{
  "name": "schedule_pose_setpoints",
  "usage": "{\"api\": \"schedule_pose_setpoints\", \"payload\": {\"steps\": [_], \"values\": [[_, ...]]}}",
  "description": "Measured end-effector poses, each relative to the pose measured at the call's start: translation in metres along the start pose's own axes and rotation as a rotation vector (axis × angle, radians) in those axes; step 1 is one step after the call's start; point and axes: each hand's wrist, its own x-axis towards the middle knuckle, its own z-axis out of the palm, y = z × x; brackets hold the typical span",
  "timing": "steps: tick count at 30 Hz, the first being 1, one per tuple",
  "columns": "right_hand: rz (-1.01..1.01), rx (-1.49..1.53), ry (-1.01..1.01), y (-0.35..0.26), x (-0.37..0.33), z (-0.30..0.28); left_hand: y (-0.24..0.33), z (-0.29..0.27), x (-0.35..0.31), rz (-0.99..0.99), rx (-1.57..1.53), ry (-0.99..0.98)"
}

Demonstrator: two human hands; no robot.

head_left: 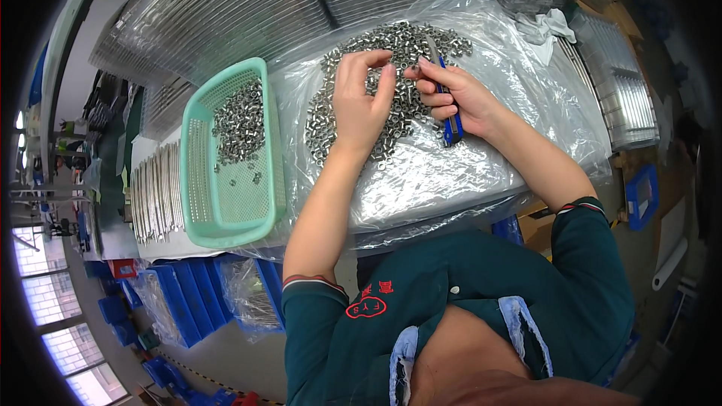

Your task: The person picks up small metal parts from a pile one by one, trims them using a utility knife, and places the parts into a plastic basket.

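My right hand (465,98) is closed around a blue utility knife (451,126), whose metal end points away from me. At the tips of its thumb and forefinger is a small dark metal piece (413,68). Just left of it, my left hand (363,98) is curved, thumb and forefinger apart, with nothing visible between them. Both hands hover over a wide heap of small shiny ring-like metal parts (325,122), spread on clear plastic sheeting (496,169). Further left, a mint-green mesh basket (272,180) has more such parts in its far half.
Stacked clear plastic trays (226,19) line the table's far side, with another stack (620,83) at right. A white cloth (545,28) lies at the far right. Metal rods (156,195) sit left of the basket. Blue bins (188,297) stand below the table's near left edge.
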Motion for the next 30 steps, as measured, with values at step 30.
{"api": "schedule_pose_setpoints", "payload": {"steps": [30], "values": [[-0.04, 0.007, 0.005, 0.0012, -0.0004, -0.0031, 0.0038, 0.0018, -0.0006, 0.222, 0.085, -0.128]]}}
